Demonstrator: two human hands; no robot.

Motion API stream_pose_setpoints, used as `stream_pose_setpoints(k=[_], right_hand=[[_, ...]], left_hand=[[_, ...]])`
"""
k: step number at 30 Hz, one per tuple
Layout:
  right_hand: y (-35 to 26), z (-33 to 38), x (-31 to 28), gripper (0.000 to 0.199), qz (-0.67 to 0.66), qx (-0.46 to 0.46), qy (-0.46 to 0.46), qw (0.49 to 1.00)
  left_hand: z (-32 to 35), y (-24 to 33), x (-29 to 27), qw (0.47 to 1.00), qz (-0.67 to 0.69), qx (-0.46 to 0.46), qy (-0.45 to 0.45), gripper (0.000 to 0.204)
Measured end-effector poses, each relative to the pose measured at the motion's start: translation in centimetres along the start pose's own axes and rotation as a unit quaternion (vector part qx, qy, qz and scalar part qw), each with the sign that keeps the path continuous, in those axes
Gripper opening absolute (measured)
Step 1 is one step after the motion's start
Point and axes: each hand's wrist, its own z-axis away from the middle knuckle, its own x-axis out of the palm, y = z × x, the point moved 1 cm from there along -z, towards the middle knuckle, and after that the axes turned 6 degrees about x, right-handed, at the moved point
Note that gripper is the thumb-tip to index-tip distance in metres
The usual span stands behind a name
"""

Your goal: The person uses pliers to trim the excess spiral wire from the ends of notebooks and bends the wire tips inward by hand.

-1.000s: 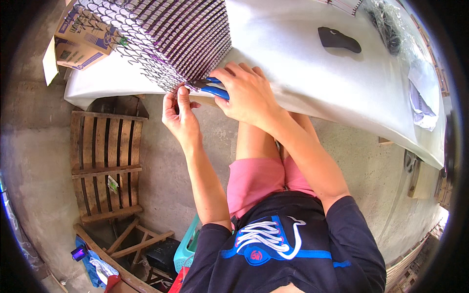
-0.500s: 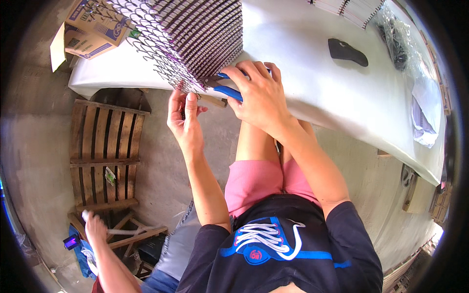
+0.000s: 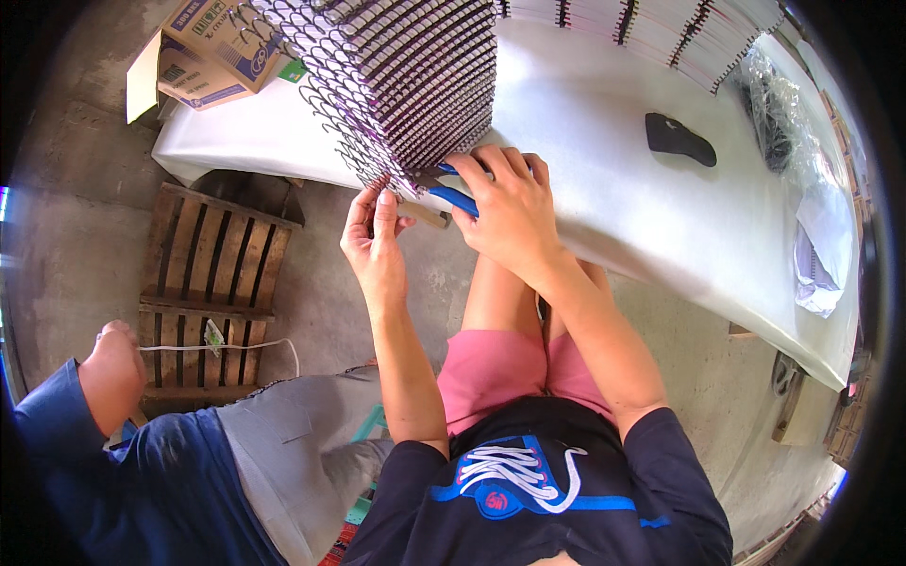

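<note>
Seen from above at a white-covered table [image 3: 604,179]: a tall stack of wire-bound notebooks [image 3: 415,85], spirals facing outward, standing at the table's near edge. Right hand [image 3: 505,212] curled shut around blue-handled pliers [image 3: 458,196], tool tip meeting the wire at the stack's lowest corner, knuckles resting on the tablecloth just beside the stack. Left hand [image 3: 375,247] raised just below the table's edge, fingers [image 3: 385,206] pinched together on the bottom wire loops (whether anything else sits between the fingertips cannot be told). Both hands nearly touching, right at the table's near edge.

Farther along the table, well apart from the stack, a small black object [image 3: 681,139] lying flat on the cloth; beyond it, near the far end, a clear plastic bag [image 3: 776,113] of dark items and some loose white sheets [image 3: 821,255]. More bound notebooks [image 3: 661,28] fanned out along the table's back edge. Cardboard boxes [image 3: 203,47] piled at the table's left corner. On the floor beside the table, a wooden pallet [image 3: 208,292]. Lower left, away from the table, another person in a blue sleeve [image 3: 66,453], one hand [image 3: 113,368] holding a white cord [image 3: 236,345].
</note>
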Motion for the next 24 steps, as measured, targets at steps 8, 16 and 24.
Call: stream_pose_setpoints(k=[8,16,24], right_hand=[[0.6,-0.5,0.5,0.029,-0.008,-0.026,-0.026,0.999],[0.5,-0.2,0.4,0.030,0.013,-0.012,-0.029,0.999],[0.5,0.3,-0.9,0.046,0.012,-0.018,0.033,0.999]], left_hand=[[0.2,-0.2,0.4,0.997,-0.058,0.047,0.015,0.021],[1.3,-0.2,1.8,0.988,-0.100,0.065,0.102,0.023],[1.4,-1.5,-1.4,0.888,0.407,-0.195,0.091,0.024]])
